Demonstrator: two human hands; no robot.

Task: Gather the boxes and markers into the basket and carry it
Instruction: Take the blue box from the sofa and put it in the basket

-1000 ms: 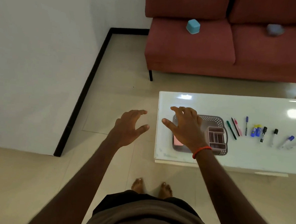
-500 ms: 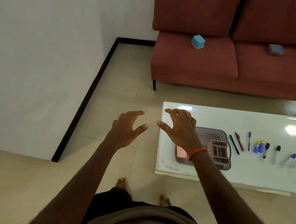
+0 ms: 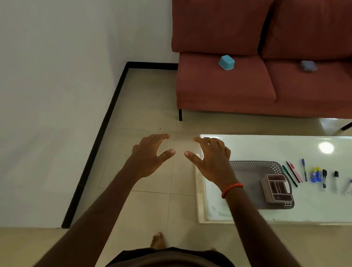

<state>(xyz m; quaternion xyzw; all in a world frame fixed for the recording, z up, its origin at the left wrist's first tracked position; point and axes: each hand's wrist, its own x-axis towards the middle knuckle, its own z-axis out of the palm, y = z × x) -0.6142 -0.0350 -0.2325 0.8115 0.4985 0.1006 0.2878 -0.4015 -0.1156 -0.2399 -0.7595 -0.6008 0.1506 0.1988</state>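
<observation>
A grey perforated basket (image 3: 257,164) lies on the white table (image 3: 269,213), with a pink divided box (image 3: 277,188) inside it at the right. Several markers and pens (image 3: 303,172) lie in a row on the table right of the basket. A light blue box (image 3: 226,62) and a grey-blue box (image 3: 308,65) rest on the red sofa seat. My left hand (image 3: 149,158) hovers over the floor left of the table, fingers spread and empty. My right hand (image 3: 212,160) hangs over the table's left corner, also empty, hiding the basket's left part.
The red sofa (image 3: 225,91) stands behind the table, on thin black legs. A white wall with black skirting (image 3: 93,149) runs along the left. Tiled floor lies between wall, sofa and table. My bare foot (image 3: 158,241) shows below.
The view has shifted forward and left; the table and basket now sit further right. Both hands have stayed raised and spread, and a pink item in the basket's left part is now hidden.
</observation>
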